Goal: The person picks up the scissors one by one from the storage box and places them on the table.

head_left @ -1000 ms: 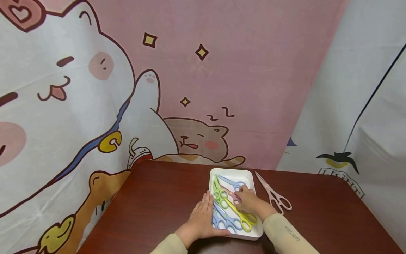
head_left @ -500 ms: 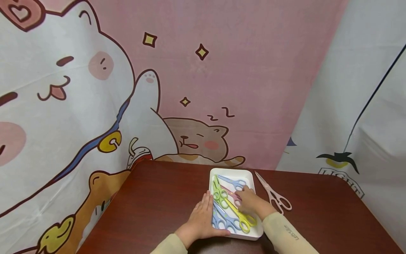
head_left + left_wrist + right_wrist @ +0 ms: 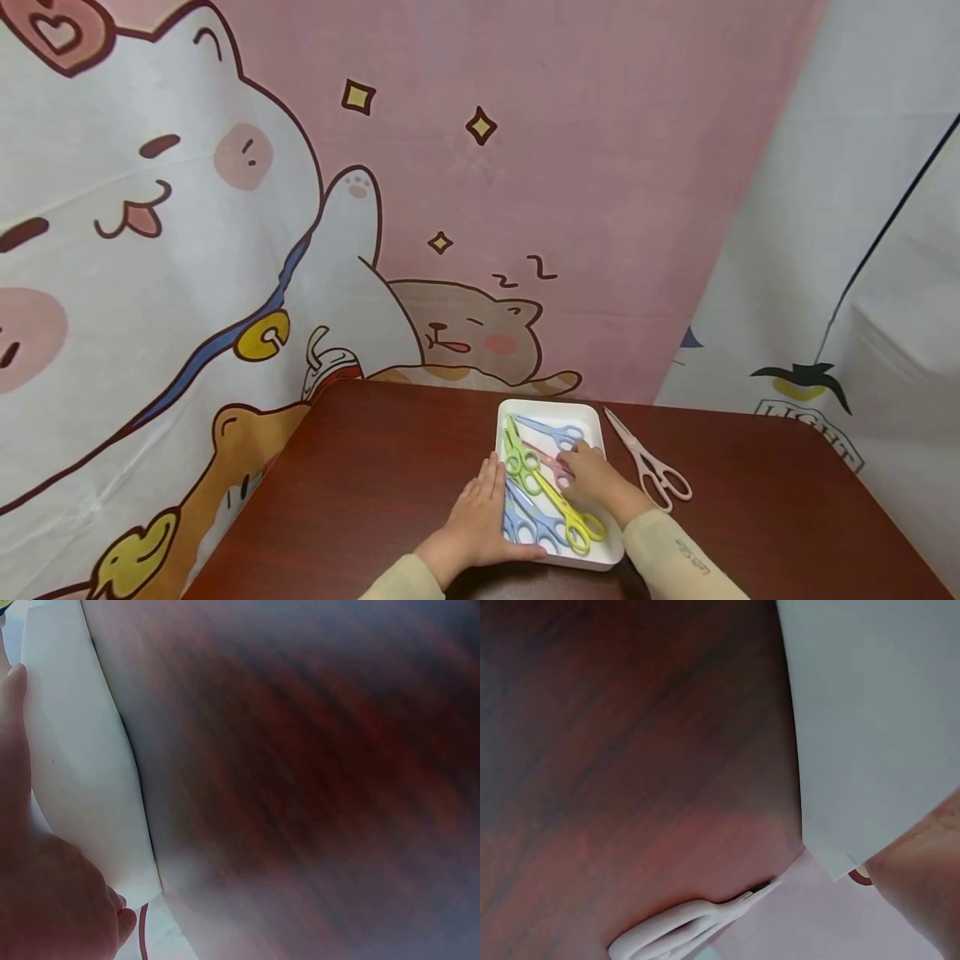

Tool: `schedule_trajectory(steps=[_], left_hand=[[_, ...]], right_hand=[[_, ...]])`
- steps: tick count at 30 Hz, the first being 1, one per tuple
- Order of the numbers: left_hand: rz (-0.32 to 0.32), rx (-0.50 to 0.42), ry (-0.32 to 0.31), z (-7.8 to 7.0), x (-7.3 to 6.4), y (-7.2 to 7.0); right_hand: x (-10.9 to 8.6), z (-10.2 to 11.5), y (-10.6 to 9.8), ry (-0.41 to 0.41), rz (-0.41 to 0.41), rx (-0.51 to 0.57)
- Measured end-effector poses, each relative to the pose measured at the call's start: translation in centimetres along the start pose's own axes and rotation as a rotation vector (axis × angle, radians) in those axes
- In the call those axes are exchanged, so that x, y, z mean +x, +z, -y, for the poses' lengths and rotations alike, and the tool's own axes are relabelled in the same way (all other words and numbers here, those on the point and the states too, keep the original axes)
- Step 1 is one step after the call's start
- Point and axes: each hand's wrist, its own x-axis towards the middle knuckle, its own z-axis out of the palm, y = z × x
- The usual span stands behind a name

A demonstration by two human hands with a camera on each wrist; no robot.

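Observation:
A white tray holds several pairs of scissors. My left hand lies along its left side with straight fingers, the thumb stretched over the near rim; the left wrist view shows it against the tray wall. Inside the tray, my right hand reaches down beside the pink scissors, its fingertips hidden, so I cannot tell whether it grips them. Just below that hand are the yellow scissors. Green scissors lie at the left, blue scissors at the far end, more blue scissors nearest me.
On the dark red-brown table, larger pale pink scissors lie right of the tray, near my right forearm. Behind the table's far edge hangs a cartoon-printed cloth.
The yellow scissors' handles have shifted slightly left and toward me. My right hand has drawn back a little to the right, uncovering more of the pink handles. The left hand keeps its place.

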Motion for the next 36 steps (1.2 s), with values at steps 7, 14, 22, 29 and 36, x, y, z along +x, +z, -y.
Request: schedule_trajectory(steps=[7,14,22,29,36], left_hand=[[0.007,0.001,-0.006,-0.2,0.0,0.0],[0.013,-0.009,0.001,-0.3,-0.1,-0.5],[0.011,-0.005,0.002,-0.5,-0.2,-0.9],[0.004,0.004,0.008,-0.4,-0.2,-0.6],[0.01,-0.004,0.002,-0.5,-0.2,-1.0]], right_hand=[[0.0,-0.2,0.7,0.019,-0.083,-0.058],[-0.1,0.2,0.4,0.031,-0.157,-0.137],[-0.3,0.5,-0.2,0.03,-0.215,-0.083],[-0.6,0.4,-0.2,0.005,-0.262,-0.039],[-0.8,0.3,-0.3,-0.03,-0.307,-0.033]])
